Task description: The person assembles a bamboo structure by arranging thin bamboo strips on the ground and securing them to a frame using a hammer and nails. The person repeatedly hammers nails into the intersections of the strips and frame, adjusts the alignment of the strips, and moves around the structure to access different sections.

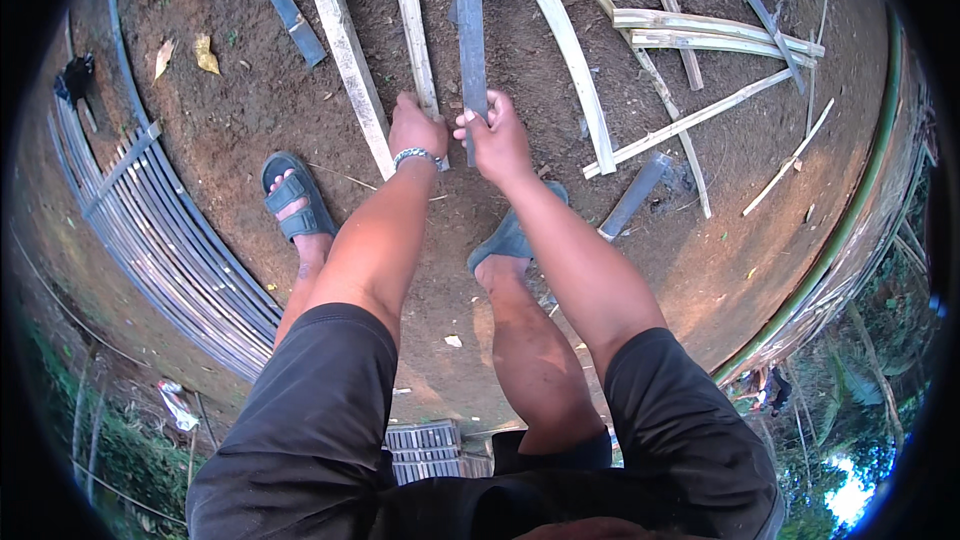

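My right hand (497, 140) grips the near end of a dark grey bamboo strip (469, 30), thumb on top. That strip runs straight away from me along the ground. Beside it, my left hand (416, 130), with a chain bracelet at the wrist, is closed over the near end of a narrow pale bamboo strip (411, 20); its fingers are partly hidden. A wider pale strip (343, 50) lies just left of that hand. To the right of my right hand, another pale strip (568, 40) curves toward me.
Several long dark slats (170, 200) lie bundled under a crosspiece at left. Split pieces (700, 30) are piled at the right, with a short dark bamboo piece (635, 195) nearer. A long green bamboo pole (870, 180) bends along the right side. My sandalled feet stand on bare soil.
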Demonstrator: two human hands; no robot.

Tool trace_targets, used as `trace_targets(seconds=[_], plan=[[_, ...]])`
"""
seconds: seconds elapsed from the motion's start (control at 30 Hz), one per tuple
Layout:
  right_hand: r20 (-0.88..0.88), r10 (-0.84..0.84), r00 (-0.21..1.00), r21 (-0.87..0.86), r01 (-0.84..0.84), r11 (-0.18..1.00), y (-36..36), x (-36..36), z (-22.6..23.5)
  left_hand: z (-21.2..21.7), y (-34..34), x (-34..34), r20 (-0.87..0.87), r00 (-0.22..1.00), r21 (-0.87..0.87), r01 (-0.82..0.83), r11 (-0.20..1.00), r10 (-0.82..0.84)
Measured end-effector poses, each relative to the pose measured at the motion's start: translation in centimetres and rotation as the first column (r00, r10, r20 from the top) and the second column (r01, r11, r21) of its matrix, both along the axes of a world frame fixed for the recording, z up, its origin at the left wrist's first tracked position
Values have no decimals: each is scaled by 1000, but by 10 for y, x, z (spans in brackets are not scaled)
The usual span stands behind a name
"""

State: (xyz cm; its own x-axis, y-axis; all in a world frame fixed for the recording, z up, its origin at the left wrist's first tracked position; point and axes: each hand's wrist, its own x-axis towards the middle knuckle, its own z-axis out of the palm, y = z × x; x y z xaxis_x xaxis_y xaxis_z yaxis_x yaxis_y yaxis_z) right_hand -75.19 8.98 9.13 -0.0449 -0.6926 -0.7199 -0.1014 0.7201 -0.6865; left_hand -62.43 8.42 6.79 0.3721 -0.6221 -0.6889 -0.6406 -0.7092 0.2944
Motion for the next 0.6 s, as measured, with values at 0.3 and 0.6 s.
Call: trace_targets(seconds=[0.3, 0.6], plan=[[-194, 505, 841, 149, -483, 863, 18, -29, 68, 56, 24, -4, -726, 527, 199, -453, 869, 441], [-877, 270, 397, 105, -391, 914, -17, -119, 55, 116, 56, 19, -711, 543, 216, -436, 874, 446]])
